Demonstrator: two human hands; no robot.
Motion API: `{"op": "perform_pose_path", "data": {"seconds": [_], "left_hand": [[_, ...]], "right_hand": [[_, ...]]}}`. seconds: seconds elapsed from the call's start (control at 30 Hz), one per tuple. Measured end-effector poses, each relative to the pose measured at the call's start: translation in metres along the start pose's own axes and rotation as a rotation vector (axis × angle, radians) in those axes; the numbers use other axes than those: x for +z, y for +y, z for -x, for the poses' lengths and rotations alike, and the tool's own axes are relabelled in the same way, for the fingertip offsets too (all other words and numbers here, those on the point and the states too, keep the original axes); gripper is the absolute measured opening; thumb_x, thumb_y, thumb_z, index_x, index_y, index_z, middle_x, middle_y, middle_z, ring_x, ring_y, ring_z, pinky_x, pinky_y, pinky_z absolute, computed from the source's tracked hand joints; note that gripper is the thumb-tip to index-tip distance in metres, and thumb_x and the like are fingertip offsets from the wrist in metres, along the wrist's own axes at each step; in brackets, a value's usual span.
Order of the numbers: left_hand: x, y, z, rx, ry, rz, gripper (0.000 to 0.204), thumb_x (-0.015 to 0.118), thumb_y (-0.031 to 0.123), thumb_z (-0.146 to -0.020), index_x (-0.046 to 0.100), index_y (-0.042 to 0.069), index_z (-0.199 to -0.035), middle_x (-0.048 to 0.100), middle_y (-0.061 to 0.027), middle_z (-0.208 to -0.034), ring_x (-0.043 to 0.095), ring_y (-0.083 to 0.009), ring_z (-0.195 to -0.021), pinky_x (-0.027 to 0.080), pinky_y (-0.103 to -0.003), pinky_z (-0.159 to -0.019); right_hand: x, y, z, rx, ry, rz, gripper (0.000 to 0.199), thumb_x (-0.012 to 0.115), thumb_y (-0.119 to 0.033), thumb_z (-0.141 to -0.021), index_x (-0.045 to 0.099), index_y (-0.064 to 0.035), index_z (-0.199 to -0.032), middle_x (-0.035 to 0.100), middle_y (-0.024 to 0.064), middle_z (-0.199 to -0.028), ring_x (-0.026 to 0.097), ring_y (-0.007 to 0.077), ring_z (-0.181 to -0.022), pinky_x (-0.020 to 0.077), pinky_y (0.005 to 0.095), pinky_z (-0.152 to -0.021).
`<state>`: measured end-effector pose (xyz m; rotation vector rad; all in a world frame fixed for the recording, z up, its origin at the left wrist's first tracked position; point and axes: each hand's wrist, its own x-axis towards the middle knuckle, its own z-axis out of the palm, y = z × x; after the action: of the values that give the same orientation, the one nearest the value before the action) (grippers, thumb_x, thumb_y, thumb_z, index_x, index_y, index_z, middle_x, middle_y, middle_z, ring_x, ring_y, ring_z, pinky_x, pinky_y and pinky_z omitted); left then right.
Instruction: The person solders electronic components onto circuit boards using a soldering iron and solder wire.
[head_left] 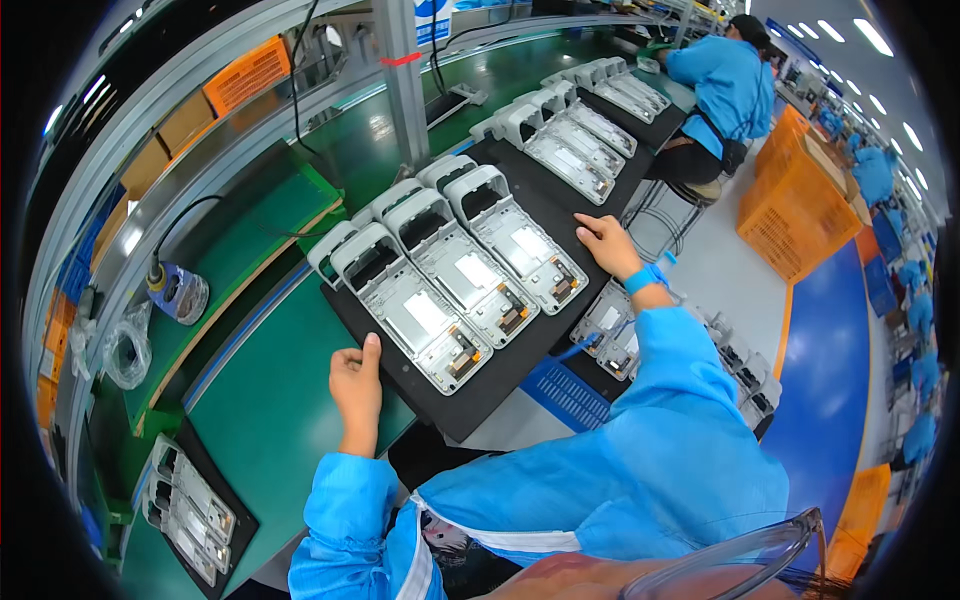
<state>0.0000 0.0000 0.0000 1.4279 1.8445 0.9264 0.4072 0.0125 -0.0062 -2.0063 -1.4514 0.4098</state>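
A black tray (470,410) lies across the green bench in front of me and carries three grey device housings (455,270) side by side. My left hand (357,385) grips the tray's near left edge, thumb on top. My right hand (603,243) rests flat on the tray's right edge, fingers spread, with a blue band at the wrist. Both arms wear blue sleeves.
A second black tray (640,140) with more grey housings lies further along the bench, where a seated person in blue (730,85) works. Another tray of housings (190,505) sits at lower left. More housings (620,330) lie under my right arm. Orange crates (795,200) stand on the floor at right.
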Motion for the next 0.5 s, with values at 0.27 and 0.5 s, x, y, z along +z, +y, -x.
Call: {"op": "perform_pose_path", "data": {"seconds": [0.27,0.5], "left_hand": [[0.005,0.01,0.006,-0.055,-0.098,0.415,0.042,0.056,0.029,-0.084,0.057,-0.01,-0.1,0.061,-0.0148,-0.09,0.056,-0.0162,-0.08,0.043,-0.026,-0.071],[0.013,0.009,0.018,-0.101,-0.037,0.582,0.036,0.057,0.024,-0.083,0.057,-0.009,-0.099,0.062,-0.0125,-0.087,0.056,-0.013,-0.076,0.044,-0.022,-0.066]], "right_hand": [[0.008,-0.058,0.069,-0.48,0.303,0.084,0.034,0.049,-0.021,-0.086,0.052,-0.0065,-0.116,0.051,0.0139,-0.116,0.043,0.0278,-0.113,0.0317,0.0359,-0.092],[0.021,-0.041,0.067,-0.369,0.167,-0.234,0.035,0.043,-0.021,-0.089,0.047,-0.0024,-0.119,0.045,0.0213,-0.122,0.04,0.0306,-0.118,0.0323,0.0328,-0.096]]}}
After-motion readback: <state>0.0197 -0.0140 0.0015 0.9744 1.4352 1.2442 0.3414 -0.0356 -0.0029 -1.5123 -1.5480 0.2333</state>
